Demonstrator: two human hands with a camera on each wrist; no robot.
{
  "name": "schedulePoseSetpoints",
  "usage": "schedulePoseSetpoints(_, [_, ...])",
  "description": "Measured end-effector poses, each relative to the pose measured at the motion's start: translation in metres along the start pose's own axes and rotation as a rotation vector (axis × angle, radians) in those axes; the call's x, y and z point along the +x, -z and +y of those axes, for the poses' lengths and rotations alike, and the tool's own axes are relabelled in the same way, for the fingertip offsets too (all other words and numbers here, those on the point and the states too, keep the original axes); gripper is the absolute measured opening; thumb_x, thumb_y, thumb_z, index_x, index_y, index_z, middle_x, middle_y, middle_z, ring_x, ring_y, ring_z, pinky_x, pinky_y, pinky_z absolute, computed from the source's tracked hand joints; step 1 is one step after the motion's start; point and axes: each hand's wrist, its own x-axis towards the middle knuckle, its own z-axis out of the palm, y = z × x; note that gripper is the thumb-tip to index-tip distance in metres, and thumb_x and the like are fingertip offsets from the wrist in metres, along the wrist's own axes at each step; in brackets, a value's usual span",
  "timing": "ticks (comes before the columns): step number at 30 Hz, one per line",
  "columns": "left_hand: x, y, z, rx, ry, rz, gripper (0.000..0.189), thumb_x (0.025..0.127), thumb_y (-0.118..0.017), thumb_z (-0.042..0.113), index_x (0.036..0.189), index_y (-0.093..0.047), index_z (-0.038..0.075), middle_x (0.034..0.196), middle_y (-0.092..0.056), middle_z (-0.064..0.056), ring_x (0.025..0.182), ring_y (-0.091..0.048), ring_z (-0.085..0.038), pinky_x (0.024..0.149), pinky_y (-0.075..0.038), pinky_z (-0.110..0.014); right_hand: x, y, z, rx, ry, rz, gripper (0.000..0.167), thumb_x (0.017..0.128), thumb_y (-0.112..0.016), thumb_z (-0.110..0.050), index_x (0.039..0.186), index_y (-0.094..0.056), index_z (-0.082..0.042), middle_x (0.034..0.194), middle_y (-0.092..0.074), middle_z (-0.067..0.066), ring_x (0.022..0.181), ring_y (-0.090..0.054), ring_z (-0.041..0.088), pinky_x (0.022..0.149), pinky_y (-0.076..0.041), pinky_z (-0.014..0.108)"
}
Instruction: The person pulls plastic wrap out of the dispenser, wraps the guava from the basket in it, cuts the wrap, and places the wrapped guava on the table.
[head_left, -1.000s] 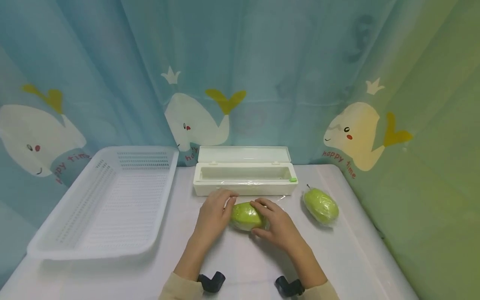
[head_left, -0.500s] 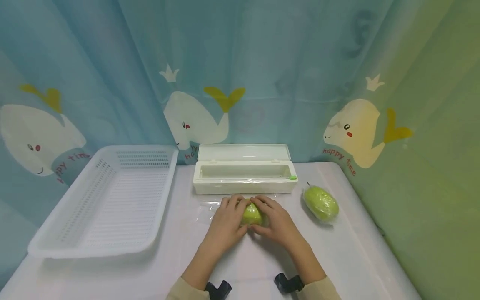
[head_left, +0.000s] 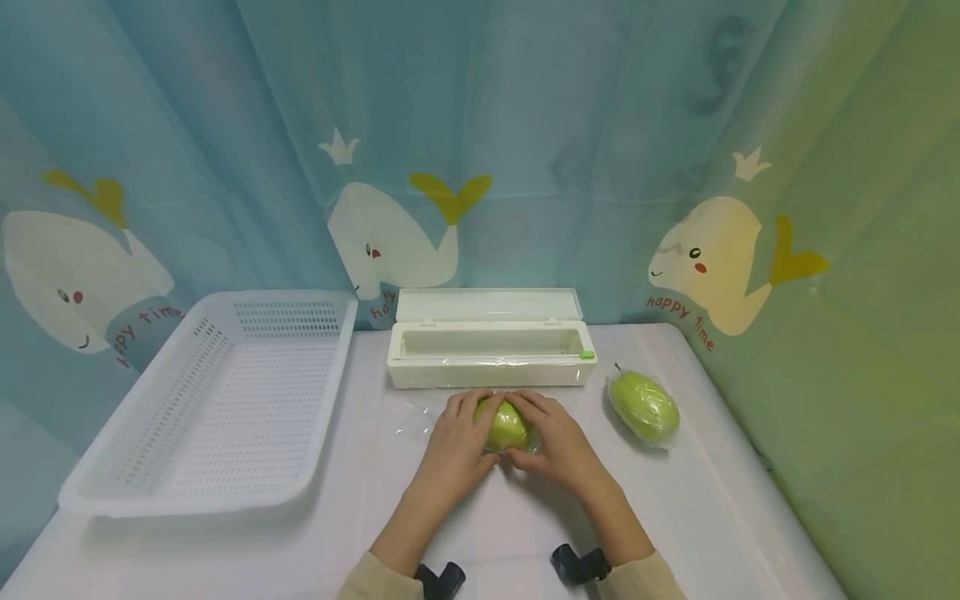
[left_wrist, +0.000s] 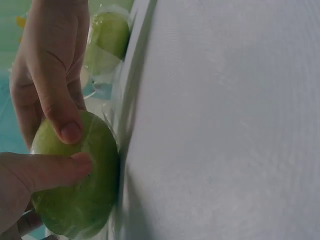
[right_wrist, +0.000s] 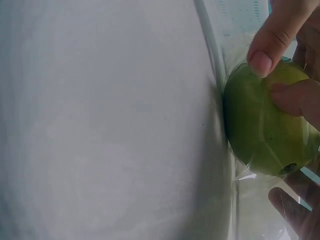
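A green pear [head_left: 508, 429] lies on the white table in front of the wrap dispenser, with clear plastic wrap [right_wrist: 250, 172] clinging to it. My left hand [head_left: 455, 450] grips its left side, fingers over the top and thumb at the near side. On the right side, my right hand [head_left: 558, 437] holds it the same way. The two thumbs almost meet on the pear's near face in both wrist views. A loose end of wrap spreads out left of the left hand. The fingers hide parts of the pear's top and sides.
A white wrap dispenser [head_left: 491, 375] stands behind the hands, lid raised, with a green slider at its right end. Another wrapped pear [head_left: 643, 407] lies to the right. At the left is a white perforated basket [head_left: 318, 433]. A whale-print curtain [head_left: 525, 150] hangs behind.
My left hand has moved right and farther over the pear, exposing loose wrap at its left. The right hand has stayed nearly in place. Little differs over the last half second.
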Motion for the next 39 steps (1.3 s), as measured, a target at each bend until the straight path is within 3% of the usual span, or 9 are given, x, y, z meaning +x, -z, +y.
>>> schedulePoseSetpoints(3, [0.002, -0.001, 0.000, -0.001, 0.008, 0.013, 0.091, 0.066, -0.093, 0.025, 0.145, -0.049, 0.012, 0.139, -0.051, -0.008, 0.125, -0.047, -0.031, 0.095, -0.051, -0.045, 0.000, -0.001, -0.001, -0.001, -0.008, -0.001, 0.083, 0.069, -0.089, -0.027, 0.143, -0.054, -0.009, 0.139, -0.058, 0.006, 0.125, -0.056, 0.030, 0.105, -0.047, 0.047])
schedulePoseSetpoints(11, [0.006, -0.004, -0.003, -0.016, 0.046, -0.008, 0.095, 0.064, -0.094, 0.025, 0.146, -0.048, 0.013, 0.139, -0.052, -0.006, 0.125, -0.046, -0.031, 0.095, -0.050, -0.046, -0.005, 0.001, -0.001, -0.015, -0.044, -0.056, 0.096, 0.080, -0.083, -0.034, 0.156, -0.031, -0.009, 0.154, -0.043, 0.016, 0.133, -0.050, 0.038, 0.107, -0.044, 0.053])
schedulePoseSetpoints(17, [0.010, -0.010, -0.010, -0.089, 0.067, -0.011, 0.098, 0.064, -0.094, 0.024, 0.149, -0.046, 0.014, 0.140, -0.052, -0.008, 0.124, -0.045, -0.032, 0.098, -0.046, -0.049, -0.006, 0.008, 0.001, -0.095, 0.001, 0.038, 0.093, 0.071, -0.089, -0.039, 0.150, -0.045, -0.017, 0.152, -0.046, 0.013, 0.131, -0.051, 0.037, 0.103, -0.047, 0.055])
schedulePoseSetpoints(24, [0.013, -0.016, -0.018, -0.131, 0.103, -0.018, 0.103, 0.064, -0.094, 0.025, 0.151, -0.039, 0.014, 0.140, -0.053, -0.011, 0.122, -0.045, -0.034, 0.099, -0.042, -0.053, -0.001, 0.013, -0.006, -0.127, 0.104, 0.132, 0.067, 0.070, -0.090, -0.035, 0.130, -0.064, -0.020, 0.131, -0.060, 0.006, 0.120, -0.056, 0.028, 0.099, -0.050, 0.047])
schedulePoseSetpoints(29, [0.012, -0.016, -0.021, -0.170, 0.100, -0.018, 0.096, 0.065, -0.094, 0.022, 0.145, -0.041, 0.012, 0.138, -0.054, -0.009, 0.118, -0.045, -0.033, 0.097, -0.041, -0.050, -0.002, 0.012, -0.006, -0.134, 0.083, 0.131, 0.059, 0.071, -0.091, -0.030, 0.124, -0.067, -0.019, 0.126, -0.062, 0.005, 0.118, -0.057, 0.026, 0.098, -0.050, 0.044])
schedulePoseSetpoints(39, [0.013, -0.016, -0.022, -0.164, 0.111, -0.043, 0.090, 0.069, -0.091, 0.026, 0.145, -0.044, 0.016, 0.137, -0.054, -0.008, 0.117, -0.045, -0.030, 0.095, -0.039, -0.050, -0.003, 0.008, -0.002, -0.104, 0.021, 0.090, 0.069, 0.073, -0.090, -0.025, 0.135, -0.060, -0.021, 0.134, -0.057, 0.007, 0.124, -0.054, 0.028, 0.098, -0.052, 0.045])
